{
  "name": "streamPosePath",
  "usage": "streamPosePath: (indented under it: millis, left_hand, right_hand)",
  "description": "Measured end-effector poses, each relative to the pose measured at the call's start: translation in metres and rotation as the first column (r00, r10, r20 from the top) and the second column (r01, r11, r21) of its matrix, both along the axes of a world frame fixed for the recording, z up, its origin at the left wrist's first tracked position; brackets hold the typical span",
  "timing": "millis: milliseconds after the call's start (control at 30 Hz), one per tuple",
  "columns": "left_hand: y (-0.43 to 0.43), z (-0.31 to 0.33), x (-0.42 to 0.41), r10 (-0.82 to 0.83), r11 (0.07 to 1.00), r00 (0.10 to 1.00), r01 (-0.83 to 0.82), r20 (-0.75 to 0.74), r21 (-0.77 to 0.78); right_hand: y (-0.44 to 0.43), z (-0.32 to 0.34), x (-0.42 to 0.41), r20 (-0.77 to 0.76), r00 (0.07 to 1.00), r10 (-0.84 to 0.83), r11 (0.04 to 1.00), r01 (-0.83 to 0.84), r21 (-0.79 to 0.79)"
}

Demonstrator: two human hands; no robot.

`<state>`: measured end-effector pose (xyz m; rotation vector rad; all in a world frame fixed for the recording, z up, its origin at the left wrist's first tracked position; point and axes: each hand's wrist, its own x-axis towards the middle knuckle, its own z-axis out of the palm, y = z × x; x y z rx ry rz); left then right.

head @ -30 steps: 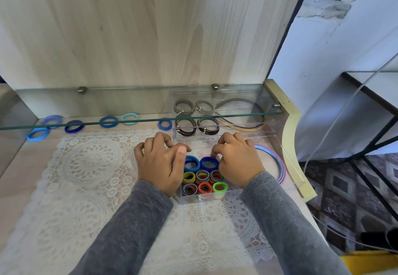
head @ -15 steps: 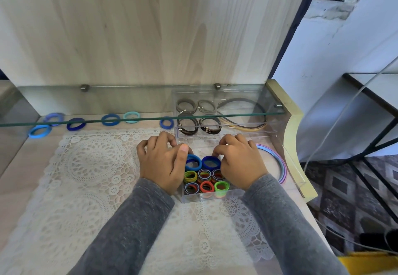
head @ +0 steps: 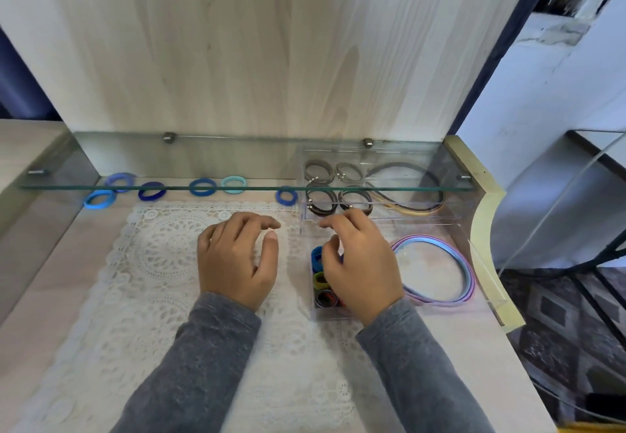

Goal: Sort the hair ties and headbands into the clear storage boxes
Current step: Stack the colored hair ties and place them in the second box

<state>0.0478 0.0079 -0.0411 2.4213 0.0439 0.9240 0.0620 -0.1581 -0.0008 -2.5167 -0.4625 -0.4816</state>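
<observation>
Clear plastic forms the small storage box [head: 325,314] that sits on the bench [head: 40,297] beneath the right hand [head: 364,270]. Coloured hair ties stand on edge inside it. A blue tie [head: 316,258] is at the far end, a yellow-green tie [head: 320,280] is next toward 6 o'clock, and a dark red-rimmed tie [head: 326,298] is nearest the person. The right hand's fingers [head: 342,222] are curled over the box, and the thumb [head: 333,246] lies against the blue tie's right edge. Whether they grip anything cannot be told, since the palm hides the rest of the box.

The left hand [head: 237,259] is at 9 o'clock of that box and apart from it, over the lace mat [head: 152,263]. Its fingers are loosely bent and spread, and they hold nothing.

At 12 o'clock of the right hand, just beyond the fingertips, is a second clear box [head: 382,220]. It sits under the glass shelf [head: 74,158] and holds brown hair ties [head: 320,207] and dark and beige headbands [head: 423,207]. At 3 o'clock of the right hand, pastel headbands [head: 440,298] lie flat.

Six loose blue hair ties [head: 202,186] lie in a ragged row along the back of the bench, from 10 to 12 o'clock of the left hand and well apart from both hands.
</observation>
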Motion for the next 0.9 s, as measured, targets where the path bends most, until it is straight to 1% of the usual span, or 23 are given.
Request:
streamPosePath:
  millis: [67, 133, 200, 300, 400, 467, 600, 733, 833, 900]
  left_hand:
    - [0.013, -0.002, -0.002, 0.033, 0.998, 0.999, -0.033, -0.005, 0.050]
    - [0.026, -0.002, -0.005, 0.079, 0.993, 0.997, -0.078, -0.015, 0.092]
    - [0.038, -0.002, -0.009, 0.130, 0.985, 0.991, -0.127, -0.022, 0.115]
    - [0.055, -0.001, -0.014, 0.188, 0.974, 0.982, -0.181, -0.037, 0.136]
    - [0.067, -0.002, -0.014, 0.221, 0.962, 0.969, -0.198, -0.110, 0.188]
    - [0.077, -0.003, -0.014, 0.246, 0.954, 0.957, -0.212, -0.152, 0.211]
    - [0.091, -0.004, -0.016, 0.277, 0.945, 0.944, -0.235, -0.179, 0.226]
    - [0.104, -0.004, -0.017, 0.298, 0.940, 0.936, -0.254, -0.187, 0.228]
    - [0.115, -0.006, -0.012, 0.316, 0.933, 0.929, -0.268, -0.190, 0.240]
    - [0.122, -0.008, -0.006, 0.341, 0.924, 0.914, -0.284, -0.219, 0.255]
  right_hand:
    - [0.017, 0.000, -0.004, 0.018, 0.999, 0.033, 0.998, -0.034, 0.049]
    - [0.036, 0.001, -0.007, 0.039, 0.996, 0.078, 0.995, -0.080, 0.063]
    - [0.054, -0.001, -0.011, 0.048, 0.991, 0.124, 0.991, -0.127, 0.045]
    - [0.078, -0.006, -0.015, 0.048, 0.988, 0.146, 0.989, -0.147, 0.007]
    - [0.093, -0.012, -0.014, 0.023, 0.988, 0.153, 0.987, -0.152, -0.055]
    - [0.103, -0.016, -0.011, -0.021, 0.986, 0.164, 0.982, -0.165, -0.088]
    - [0.117, -0.025, -0.006, -0.035, 0.991, 0.132, 0.978, -0.136, -0.155]
    - [0.130, -0.029, -0.003, -0.048, 0.993, 0.104, 0.979, -0.111, -0.170]
    - [0.139, -0.031, 0.006, -0.126, 0.989, 0.081, 0.976, -0.105, -0.189]
    - [0.143, -0.035, 0.013, -0.166, 0.986, 0.014, 0.979, -0.048, -0.199]
